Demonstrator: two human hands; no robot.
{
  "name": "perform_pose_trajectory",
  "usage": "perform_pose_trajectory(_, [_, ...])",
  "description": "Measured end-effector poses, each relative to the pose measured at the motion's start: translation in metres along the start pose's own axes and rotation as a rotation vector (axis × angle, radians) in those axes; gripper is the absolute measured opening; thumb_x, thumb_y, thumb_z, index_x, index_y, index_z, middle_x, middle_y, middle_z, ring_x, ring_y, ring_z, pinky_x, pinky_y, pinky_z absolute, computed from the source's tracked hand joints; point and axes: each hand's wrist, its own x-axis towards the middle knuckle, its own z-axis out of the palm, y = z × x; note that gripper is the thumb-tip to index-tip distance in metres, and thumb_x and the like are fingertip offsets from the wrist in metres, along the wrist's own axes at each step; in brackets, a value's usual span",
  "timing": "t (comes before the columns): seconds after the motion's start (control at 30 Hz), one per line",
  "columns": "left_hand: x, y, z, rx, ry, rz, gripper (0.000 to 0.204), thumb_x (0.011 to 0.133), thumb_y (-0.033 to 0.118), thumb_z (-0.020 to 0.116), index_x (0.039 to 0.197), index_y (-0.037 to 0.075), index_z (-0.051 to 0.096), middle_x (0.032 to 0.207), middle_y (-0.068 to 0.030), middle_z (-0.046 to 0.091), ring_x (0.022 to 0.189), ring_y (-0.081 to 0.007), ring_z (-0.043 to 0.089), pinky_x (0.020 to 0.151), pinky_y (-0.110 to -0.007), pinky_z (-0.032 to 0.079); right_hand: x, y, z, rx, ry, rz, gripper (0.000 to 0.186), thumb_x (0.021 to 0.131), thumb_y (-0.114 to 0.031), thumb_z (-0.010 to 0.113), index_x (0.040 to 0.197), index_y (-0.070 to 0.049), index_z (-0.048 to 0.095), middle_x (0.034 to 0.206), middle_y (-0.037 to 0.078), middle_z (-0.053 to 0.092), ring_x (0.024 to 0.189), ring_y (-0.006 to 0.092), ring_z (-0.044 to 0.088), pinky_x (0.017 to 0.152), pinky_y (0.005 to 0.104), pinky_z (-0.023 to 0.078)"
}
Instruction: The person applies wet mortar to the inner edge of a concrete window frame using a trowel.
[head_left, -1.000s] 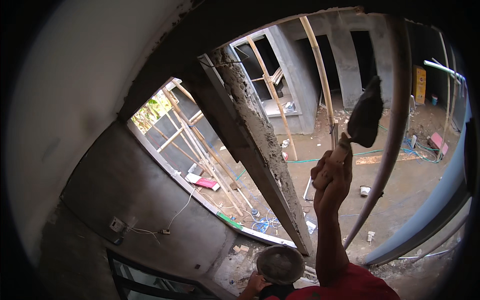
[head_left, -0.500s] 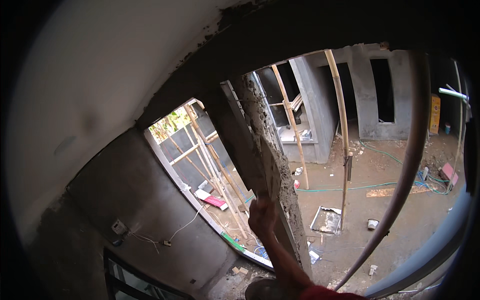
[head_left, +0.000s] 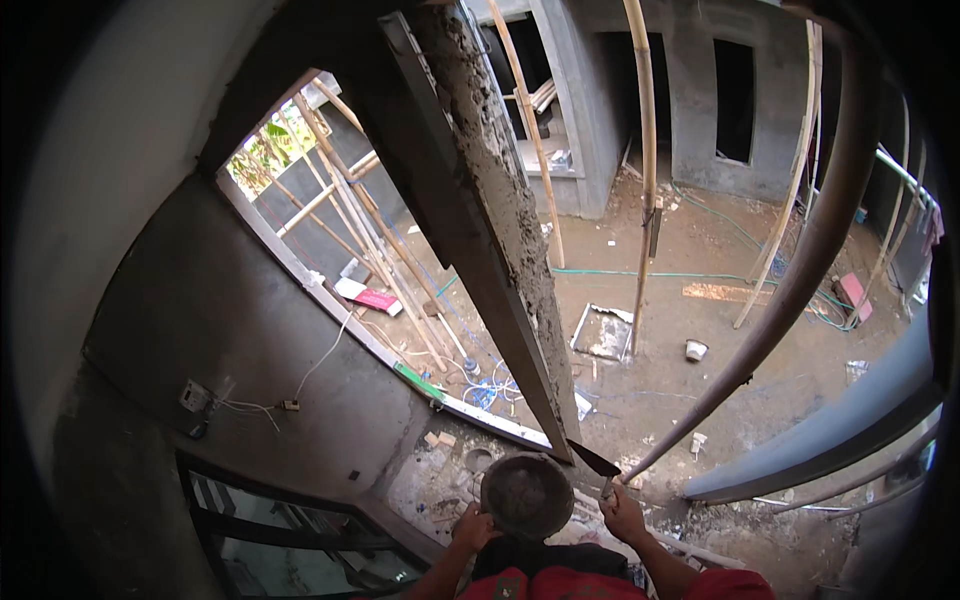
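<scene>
My left hand (head_left: pixel 472 527) grips the rim of a dark round mortar bucket (head_left: pixel 487 492) held close to my body. Grey wet-looking mortar (head_left: pixel 528 492) lies inside it. To the right of the bucket, my right hand (head_left: pixel 624 516) is closed around the handle of a pointed trowel (head_left: pixel 594 459). Its dark blade points up and left, toward the foot of a narrow wall edge (head_left: pixel 500 190) coated in rough mortar. A long straight board (head_left: pixel 480 240) runs along the left side of that edge.
A thick curved pole (head_left: pixel 760 370) slants along my right. Bamboo props (head_left: pixel 645 150) stand in the muddy yard, with a small bucket (head_left: pixel 696 350) and a square frame (head_left: pixel 603 332) on its ground. Lower left are a dark-framed glass panel (head_left: pixel 300 540) and a wall box with loose wires (head_left: pixel 195 396).
My right hand has come down from the wall edge to beside the bucket. My left hand and the whole bucket have come into view as the view tilted downward.
</scene>
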Motion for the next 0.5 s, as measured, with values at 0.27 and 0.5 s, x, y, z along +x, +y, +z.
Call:
perform_pose_trajectory(0.27, [-0.017,0.021,0.045,-0.073,0.010,-0.099,0.034,0.081,-0.003,0.055,0.108,0.013,0.043,0.080,-0.0066,0.050,0.073,-0.0195,0.058,0.076,-0.054,0.056,0.010,-0.055,-0.034,-0.068,-0.089,-0.135,0.045,0.083,-0.038,0.063,0.114,-0.006,0.057,0.090,0.024,0.066,0.086,0.0428,0.063,0.074,0.0496,0.051])
perform_pose_trajectory(0.5, [-0.016,0.015,0.046,-0.026,0.024,-0.028,0.036,0.081,-0.005,0.051,0.110,0.011,0.039,0.089,-0.0100,0.051,0.084,-0.0291,0.061,0.076,-0.058,0.055,0.036,-0.160,-0.081,-0.108,0.123,-0.315,0.039,0.086,-0.034,0.060,0.114,-0.007,0.058,0.081,0.021,0.066,0.079,0.0414,0.065,0.070,0.0498,0.051])
